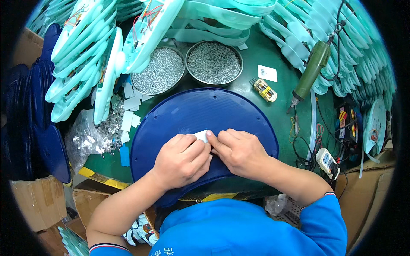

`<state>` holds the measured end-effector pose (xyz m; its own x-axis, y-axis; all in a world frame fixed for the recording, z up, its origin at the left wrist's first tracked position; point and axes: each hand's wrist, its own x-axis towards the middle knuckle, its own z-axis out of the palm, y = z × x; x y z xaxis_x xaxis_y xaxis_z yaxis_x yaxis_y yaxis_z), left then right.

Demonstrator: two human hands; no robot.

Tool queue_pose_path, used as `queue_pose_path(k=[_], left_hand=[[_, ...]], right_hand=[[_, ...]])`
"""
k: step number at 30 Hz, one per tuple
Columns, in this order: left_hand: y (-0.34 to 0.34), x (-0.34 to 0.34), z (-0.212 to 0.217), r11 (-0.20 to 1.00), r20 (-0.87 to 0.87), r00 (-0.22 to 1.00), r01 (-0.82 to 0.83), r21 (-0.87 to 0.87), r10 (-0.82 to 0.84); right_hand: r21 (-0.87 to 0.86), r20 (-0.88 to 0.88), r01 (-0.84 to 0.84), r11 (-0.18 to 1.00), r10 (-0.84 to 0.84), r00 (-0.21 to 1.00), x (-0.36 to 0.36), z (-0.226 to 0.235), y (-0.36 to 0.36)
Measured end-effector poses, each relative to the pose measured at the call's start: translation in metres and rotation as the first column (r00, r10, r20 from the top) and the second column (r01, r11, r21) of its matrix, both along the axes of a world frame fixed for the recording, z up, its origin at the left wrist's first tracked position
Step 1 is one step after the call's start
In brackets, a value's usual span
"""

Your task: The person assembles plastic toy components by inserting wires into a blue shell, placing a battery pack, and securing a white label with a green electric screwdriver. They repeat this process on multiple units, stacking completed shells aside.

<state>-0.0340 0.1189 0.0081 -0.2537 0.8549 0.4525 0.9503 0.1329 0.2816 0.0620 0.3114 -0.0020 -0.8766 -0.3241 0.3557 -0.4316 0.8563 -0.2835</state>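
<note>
A large dark blue rounded plastic panel point(205, 109) lies in front of me on the green table. Over its near middle, my left hand point(183, 163) and my right hand point(239, 151) meet, both with fingers curled closed. Between them is a small pale white flat piece point(201, 135), pinched at its left side by my left fingers. My right thumb presses at the piece's right edge. The rest of the piece is hidden by my fingers, and whether it touches the panel I cannot tell.
Two round tins point(186, 76) of small metal screws stand behind the panel. A green electric screwdriver point(314, 68) hangs at right, near a multimeter point(328, 163). Stacked turquoise shells point(81, 72) rise at both sides. White pieces point(127, 121) and a plastic bag point(85, 138) lie left.
</note>
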Motion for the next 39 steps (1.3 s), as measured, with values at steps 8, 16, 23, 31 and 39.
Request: queue_pose_path(k=[8, 16, 23, 31, 39], left_hand=[[0.077, -0.108, 0.005, 0.932, -0.050, 0.931, -0.361, 0.029, 0.362], [0.121, -0.126, -0.007, 0.956, 0.008, 0.960, -0.279, -0.089, 0.281], [0.109, -0.135, -0.003, 0.952, 0.165, 0.943, -0.301, 0.058, 0.288], [0.091, -0.114, 0.016, 0.950, 0.366, 0.885, -0.314, 0.009, 0.289], [0.029, -0.012, 0.022, 0.995, 0.516, 0.851, -0.061, -0.078, 0.093]], right_hand=[[-0.633, -0.250, 0.389, 0.670, -0.652, 0.715, -0.002, 0.015, 0.078], [-0.829, 0.036, 0.513, 0.222, -0.895, 0.445, -0.003, -0.017, 0.193], [-0.715, -0.133, 0.521, 0.467, -0.822, 0.554, -0.020, -0.022, 0.207], [-0.938, -0.114, -0.199, -0.283, -0.290, 0.950, -0.013, 0.073, 0.128], [-0.957, -0.265, -0.260, -0.125, 0.022, 0.964, -0.015, 0.071, 0.036]])
